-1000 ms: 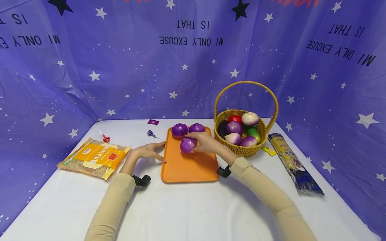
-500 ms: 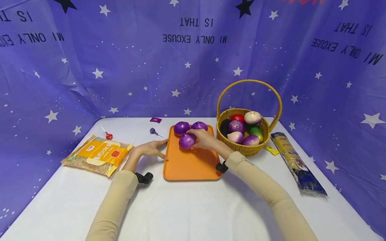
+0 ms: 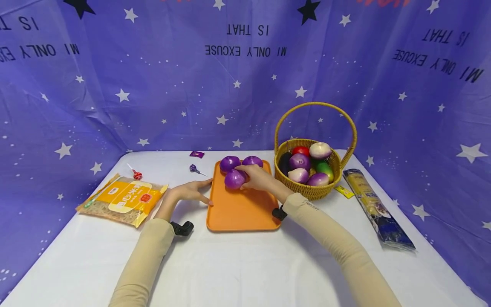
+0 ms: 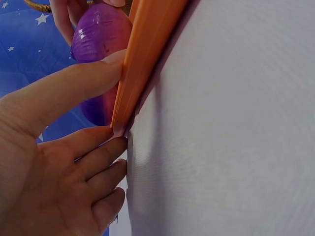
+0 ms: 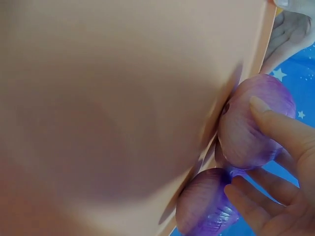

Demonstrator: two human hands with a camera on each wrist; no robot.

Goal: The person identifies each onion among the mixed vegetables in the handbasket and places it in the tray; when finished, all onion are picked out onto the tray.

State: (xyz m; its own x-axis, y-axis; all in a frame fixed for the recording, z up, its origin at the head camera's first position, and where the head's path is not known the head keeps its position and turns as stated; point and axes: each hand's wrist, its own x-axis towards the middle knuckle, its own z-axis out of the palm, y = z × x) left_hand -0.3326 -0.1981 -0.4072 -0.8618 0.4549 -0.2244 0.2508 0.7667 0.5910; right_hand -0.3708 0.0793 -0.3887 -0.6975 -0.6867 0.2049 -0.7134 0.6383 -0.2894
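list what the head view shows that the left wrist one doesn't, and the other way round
Head only: the orange bag, the red lollipop, the purple lollipop and the long pack.

Left wrist only: the palm side of the left hand, and a close look at the outer wall of the tray beside it.

Both: the two hands, right hand only partly in the wrist view, tray, purple onions, white table, starry backdrop.

Access is available from the near side, across the bare near half of the orange tray (image 3: 243,215) and the counter (image 3: 234,268) between the forearms (image 3: 147,256). At the far end, two purple onions (image 3: 230,163) side by side, plus the onion (image 3: 234,180) in the right hand (image 3: 259,177), block passage. The left hand (image 3: 189,192) bounds the tray's left side; the basket (image 3: 312,193) with raised handle (image 3: 315,103) obstructs the far right.
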